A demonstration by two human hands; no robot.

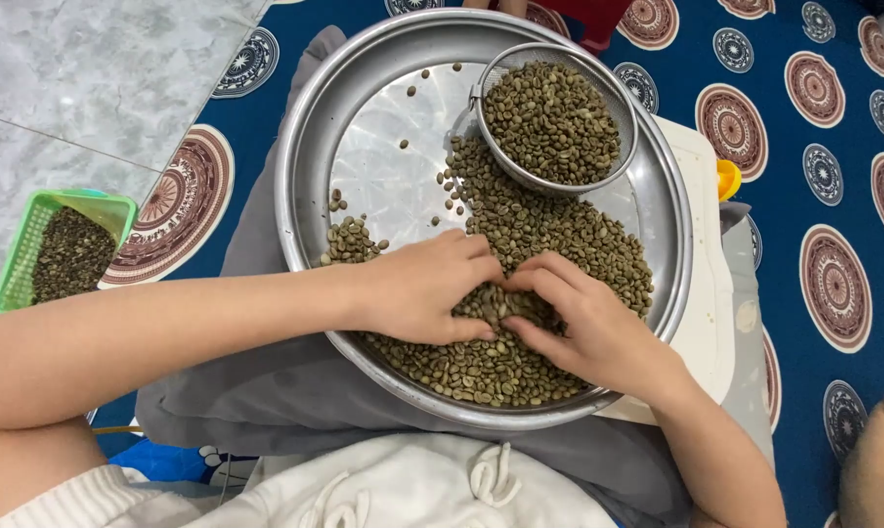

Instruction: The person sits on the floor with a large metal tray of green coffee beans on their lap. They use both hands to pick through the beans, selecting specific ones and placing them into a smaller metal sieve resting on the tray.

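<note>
Left hand (424, 288) and right hand (583, 318) rest curled on the green beans (549, 235) in the round metal tray (305, 156), fingertips meeting and partly buried; any pinch is hidden. A mesh sieve (555, 119) of beans sits at the tray's far side.

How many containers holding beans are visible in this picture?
3: a large metal tray on the lap, a mesh sieve resting inside it, and a green basket on the floor at left.
</note>
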